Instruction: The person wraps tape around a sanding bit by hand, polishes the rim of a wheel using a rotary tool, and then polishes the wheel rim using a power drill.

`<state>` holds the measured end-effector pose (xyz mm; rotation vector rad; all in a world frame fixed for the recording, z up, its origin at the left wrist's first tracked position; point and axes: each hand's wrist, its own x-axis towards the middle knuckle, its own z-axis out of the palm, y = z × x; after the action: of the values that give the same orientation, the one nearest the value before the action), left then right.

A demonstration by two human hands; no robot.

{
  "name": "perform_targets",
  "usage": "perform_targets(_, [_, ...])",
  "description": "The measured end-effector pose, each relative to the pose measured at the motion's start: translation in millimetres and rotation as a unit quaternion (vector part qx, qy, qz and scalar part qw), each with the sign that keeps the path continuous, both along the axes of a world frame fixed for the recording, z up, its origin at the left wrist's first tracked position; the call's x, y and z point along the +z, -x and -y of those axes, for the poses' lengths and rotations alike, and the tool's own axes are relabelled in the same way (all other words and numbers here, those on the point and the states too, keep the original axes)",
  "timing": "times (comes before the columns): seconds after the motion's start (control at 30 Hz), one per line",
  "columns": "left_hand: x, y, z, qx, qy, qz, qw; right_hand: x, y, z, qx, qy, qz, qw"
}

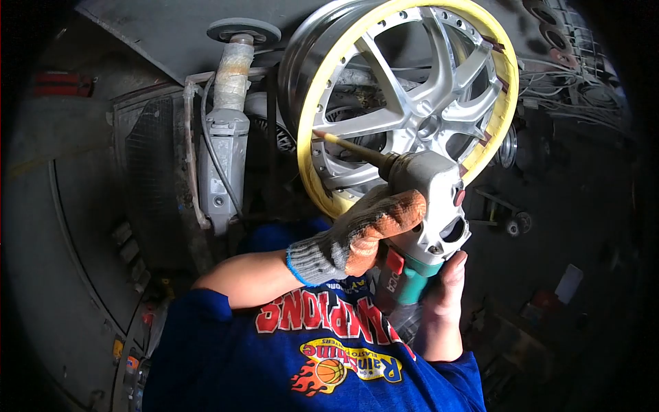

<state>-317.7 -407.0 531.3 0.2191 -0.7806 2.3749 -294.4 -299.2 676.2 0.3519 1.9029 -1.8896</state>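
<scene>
My left hand [374, 233], in a grey knit glove with a worn orange palm, is closed around the silver head of a power tool [415, 275]. Bare, my right hand [449, 278] wraps the tool's green body from the right side; most of its fingers are hidden behind it. A thin tan shaft [353, 147] extends from the tool up and left, and its tip lies over the wheel's left rim area. The silver multi-spoke wheel [425, 106] stands tilted, its rim edge covered with yellow tape [509, 89].
Left of the wheel, a grey grinder [226, 137] with a round disc [244, 31] on top stands upright, a cable beside it. Tangled wires [576, 86] lie at the upper right. A metal mesh panel [154, 144] and a red object [63, 84] are at the left.
</scene>
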Motion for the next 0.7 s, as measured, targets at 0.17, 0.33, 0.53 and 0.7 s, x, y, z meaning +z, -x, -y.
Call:
perform_targets(0.17, [9, -8, 14, -0.028, 0.204, 0.064, 0.977, 2, 0, 15, -0.053, -0.029, -0.012, 0.998])
perform_targets(0.33, [14, -3, 20, -0.026, 0.228, 0.051, 0.972, 2, -3, 7, 0.012, -0.036, 0.008, 0.999])
perform_targets(0.53, [26, 1, 34, -0.065, 0.239, 0.062, 0.967, 1, -3, 14, 0.004, -0.023, 0.012, 1.000])
perform_targets(0.7, [37, 5, 37, -0.018, 0.201, 0.037, 0.979, 4, -2, 18, 0.006, -0.038, 0.012, 0.999])
